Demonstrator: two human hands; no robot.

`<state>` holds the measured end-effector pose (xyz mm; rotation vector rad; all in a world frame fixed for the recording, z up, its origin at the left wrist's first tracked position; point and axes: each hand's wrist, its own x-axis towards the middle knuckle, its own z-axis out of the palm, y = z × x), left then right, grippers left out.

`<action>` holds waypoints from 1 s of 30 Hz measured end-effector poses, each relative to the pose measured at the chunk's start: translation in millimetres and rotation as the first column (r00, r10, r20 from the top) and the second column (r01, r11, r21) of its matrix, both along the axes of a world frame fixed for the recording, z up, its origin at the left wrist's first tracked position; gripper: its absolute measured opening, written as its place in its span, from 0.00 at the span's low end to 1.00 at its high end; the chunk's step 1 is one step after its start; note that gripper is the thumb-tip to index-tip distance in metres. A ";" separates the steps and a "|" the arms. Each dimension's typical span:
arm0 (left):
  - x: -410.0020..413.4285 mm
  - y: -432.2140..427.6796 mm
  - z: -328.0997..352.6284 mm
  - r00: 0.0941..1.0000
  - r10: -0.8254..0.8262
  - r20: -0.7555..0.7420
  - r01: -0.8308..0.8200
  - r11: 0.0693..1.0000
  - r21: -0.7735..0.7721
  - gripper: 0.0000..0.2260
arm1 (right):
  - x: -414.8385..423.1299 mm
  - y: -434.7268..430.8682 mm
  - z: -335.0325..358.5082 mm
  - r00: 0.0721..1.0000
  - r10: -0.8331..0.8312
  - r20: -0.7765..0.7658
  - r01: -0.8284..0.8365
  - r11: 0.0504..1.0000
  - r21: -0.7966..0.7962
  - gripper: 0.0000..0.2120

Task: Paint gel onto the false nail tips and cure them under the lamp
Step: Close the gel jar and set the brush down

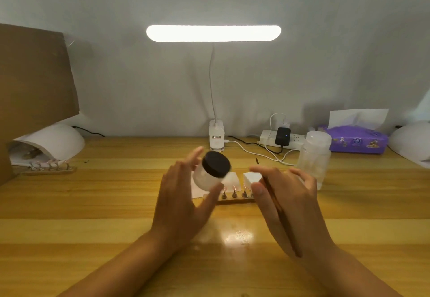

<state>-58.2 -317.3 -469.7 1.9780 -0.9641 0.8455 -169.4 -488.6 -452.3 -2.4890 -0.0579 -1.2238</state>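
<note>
My left hand holds a small frosted gel jar with a black lid, tilted, between thumb and fingers above the desk. My right hand is beside it, a thin brown brush running across its palm under the thumb, its tip pointing away from me. Between and behind the hands a wooden holder carries several false nail tips on small stands. A white curing lamp sits at the far left, with a second holder of nail tips in front of it.
A clip-on desk lamp shines above the back edge. A clear plastic bottle, a power strip with cables and a purple tissue pack stand at the right. Cardboard leans at the left. White blocks lie behind the holder.
</note>
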 end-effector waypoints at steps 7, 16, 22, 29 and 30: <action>33.0 12.1 -6.5 0.841 0.091 -0.534 -0.150 0.986 -0.067 0.32 | 2.2 -2.3 2.7 0.993 -0.063 0.098 0.069 0.996 -0.059 0.06; 40.4 12.5 -10.2 0.739 0.090 -0.668 -0.131 0.991 -0.012 0.30 | 0.5 -3.6 -0.7 0.999 -0.042 -0.014 0.042 0.999 -0.012 0.17; 43.9 12.4 -9.6 0.721 0.059 -0.690 -0.125 0.991 -0.046 0.30 | 1.5 -2.2 6.8 0.997 0.021 0.068 -0.014 0.995 -0.096 0.20; 56.2 17.1 -7.4 0.695 0.031 -0.719 -0.158 0.981 -0.111 0.29 | 36.7 -0.2 31.0 1.000 -0.025 -0.018 0.022 0.987 -0.162 0.11; 58.2 18.3 -7.6 0.681 0.020 -0.732 -0.163 0.979 -0.125 0.28 | 46.1 0.0 35.5 0.997 -0.028 -0.070 0.013 0.978 -0.207 0.09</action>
